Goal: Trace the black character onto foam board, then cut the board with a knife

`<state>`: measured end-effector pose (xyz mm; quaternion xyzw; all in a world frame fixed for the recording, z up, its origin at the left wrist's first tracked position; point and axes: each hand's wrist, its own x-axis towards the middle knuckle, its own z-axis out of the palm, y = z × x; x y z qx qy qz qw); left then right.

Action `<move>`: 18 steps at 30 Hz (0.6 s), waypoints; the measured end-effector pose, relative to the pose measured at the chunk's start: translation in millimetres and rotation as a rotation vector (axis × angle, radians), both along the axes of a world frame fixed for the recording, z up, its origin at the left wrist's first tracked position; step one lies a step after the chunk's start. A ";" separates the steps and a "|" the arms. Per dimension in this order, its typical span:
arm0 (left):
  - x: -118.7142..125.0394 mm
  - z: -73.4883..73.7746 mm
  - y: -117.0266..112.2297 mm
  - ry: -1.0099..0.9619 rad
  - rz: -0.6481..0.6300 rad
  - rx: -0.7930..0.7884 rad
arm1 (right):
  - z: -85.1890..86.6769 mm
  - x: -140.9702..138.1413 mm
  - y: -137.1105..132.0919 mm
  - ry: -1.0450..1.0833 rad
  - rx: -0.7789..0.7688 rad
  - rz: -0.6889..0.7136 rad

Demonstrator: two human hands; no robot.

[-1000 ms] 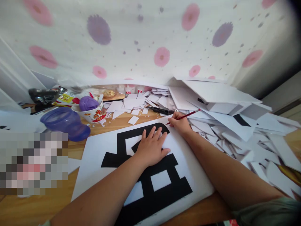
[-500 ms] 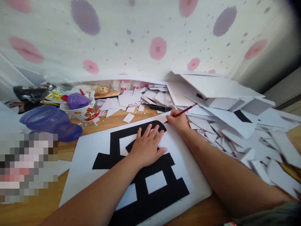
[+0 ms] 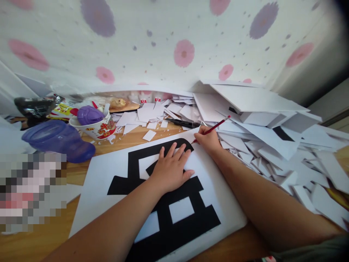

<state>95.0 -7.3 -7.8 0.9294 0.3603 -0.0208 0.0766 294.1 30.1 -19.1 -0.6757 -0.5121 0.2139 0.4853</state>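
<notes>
My left hand (image 3: 171,169) lies flat with fingers spread on a black cut-out character (image 3: 180,209), pressing it against a white board (image 3: 103,169). Square openings in the cut-out let the white show through. My right hand (image 3: 206,139) grips a dark red pencil (image 3: 218,124) near its point. The pencil's tip is beside the upper right curved edge of the black shape, and its back end points up to the right. Part of the cut-out is covered by my left hand and forearm.
White board offcuts (image 3: 259,156) heap up on the right, below larger stacked panels (image 3: 253,98). Behind the board are a black utility knife (image 3: 182,123) and small white scraps (image 3: 149,135). A paper tub (image 3: 99,129) and a blue translucent container (image 3: 58,140) stand on the left.
The pencil tip and my right hand have shifted very slightly along the curved edge. My left hand stays in place on the black cut-out, and the view has tilted a little.
</notes>
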 end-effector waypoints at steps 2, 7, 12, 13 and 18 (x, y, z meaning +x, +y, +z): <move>0.3 0.3 0.1 0.001 -0.002 -0.002 | 0.1 0.0 -0.6 0.008 0.003 -0.003; 0.0 0.1 0.3 0.001 -0.004 -0.001 | -3.1 1.7 -0.5 0.049 0.005 0.004; -0.1 -0.5 0.5 -0.003 -0.004 0.006 | -6.3 3.8 -0.1 0.075 0.012 0.017; 0.0 -0.6 0.5 -0.004 -0.004 0.007 | -6.5 4.1 -0.2 0.080 0.011 0.026; 0.7 -0.1 0.5 -0.004 0.000 0.004 | -8.6 5.3 -0.3 0.106 0.015 0.045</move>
